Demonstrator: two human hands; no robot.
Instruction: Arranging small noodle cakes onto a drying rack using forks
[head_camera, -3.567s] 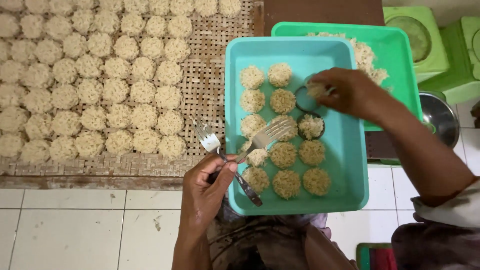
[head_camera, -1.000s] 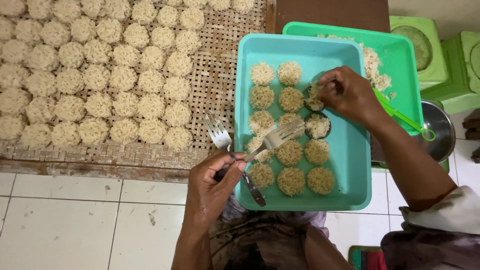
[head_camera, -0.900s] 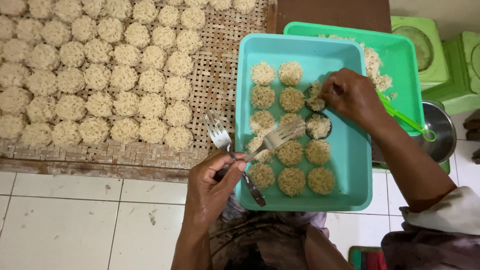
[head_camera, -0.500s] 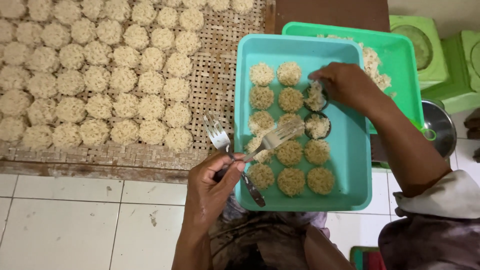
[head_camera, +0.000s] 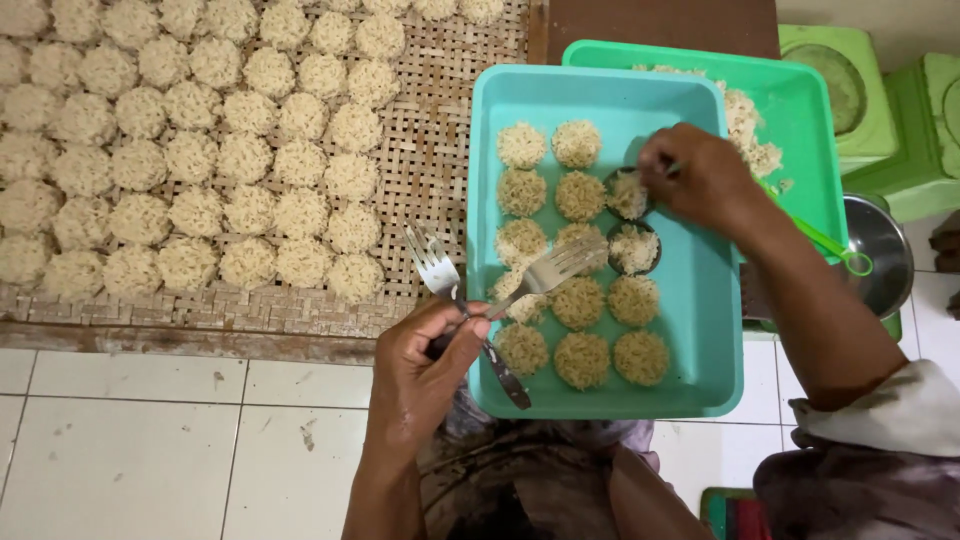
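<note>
My left hand (head_camera: 430, 365) grips two metal forks (head_camera: 545, 272) by their handles; one fork's tines lie over the noodle rounds in the teal tray (head_camera: 700, 330), the other fork (head_camera: 432, 260) points over the woven mat. My right hand (head_camera: 700, 175) rests at a small dark round mould (head_camera: 628, 195) filled with noodles, fingers pinched on it. A second filled mould (head_camera: 634, 248) sits just below. Several pressed noodle rounds (head_camera: 580, 305) lie in rows in the teal tray.
A woven bamboo mat (head_camera: 420, 170) on the left carries many noodle rounds (head_camera: 200, 150). Behind the teal tray a green tray (head_camera: 805, 110) holds loose noodles and a green utensil (head_camera: 830, 245). A metal bowl (head_camera: 880, 250) and green stools (head_camera: 850, 70) stand at right. White floor tiles lie below.
My right hand has shifted slightly up and right from the lower mould to the upper one. The left hand with the forks has barely moved.
</note>
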